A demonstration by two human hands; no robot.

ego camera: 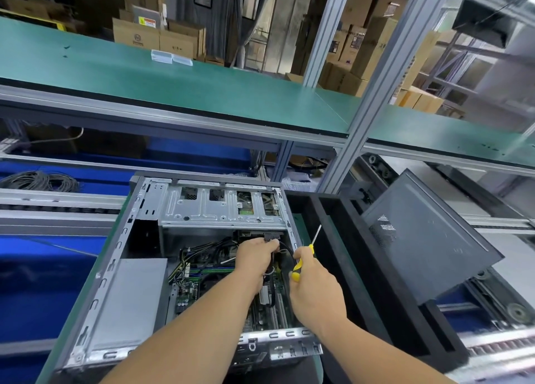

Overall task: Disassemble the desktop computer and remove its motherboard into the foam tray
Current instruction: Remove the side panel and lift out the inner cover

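Your left hand (254, 256) reaches into the open computer case (115, 268), its fingers (267, 243) curled around a black cable connector (272, 237) just under the silver drive cage (223, 207). Your right hand (314, 285) hovers just right of it, gripping a yellow-handled screwdriver (304, 257) whose shaft points up and away over the case's right wall. The motherboard (191, 285) is still inside the case, lying below and to the left of your left fingers, with black and yellow cables (202, 250) bundled over its far end. The grey power supply (130, 299) sits well left of both hands in the case's near corner. The black foam tray (347, 256) stands just right of your right hand, touching the case's side, and the removed side panel (428, 239) leans tilted across the tray's right part. The case rests on the green tabletop (69, 308).
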